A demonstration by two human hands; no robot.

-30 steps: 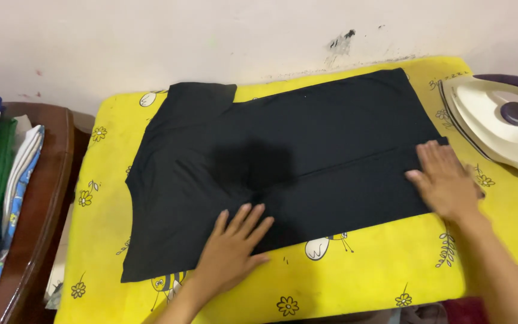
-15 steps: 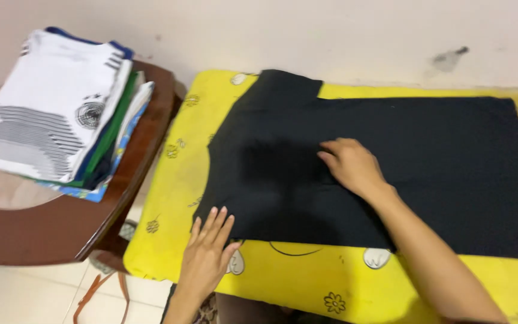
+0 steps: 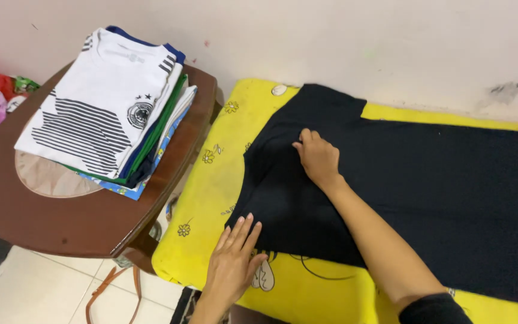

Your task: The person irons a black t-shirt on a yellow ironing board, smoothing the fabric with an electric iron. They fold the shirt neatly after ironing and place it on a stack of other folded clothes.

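on the soft yellow pad (image 3: 211, 180), both hands, left hand (image 3: 233, 261) and right hand (image 3: 317, 159), press flat with spread fingers onto smooth black cloth (image 3: 439, 192).

I am getting a bright, even indoor picture, with soft light falling from above. The flat black cotton shirt (image 3: 427, 180) is swallowing its own folds into near-featureless dark. The right hand (image 3: 318, 159) is casting a faint shadow onto it. The glossy brown wooden stool (image 3: 85, 222) is showing a dull sheen. Focus is holding sharp, with mild softness at the edges.
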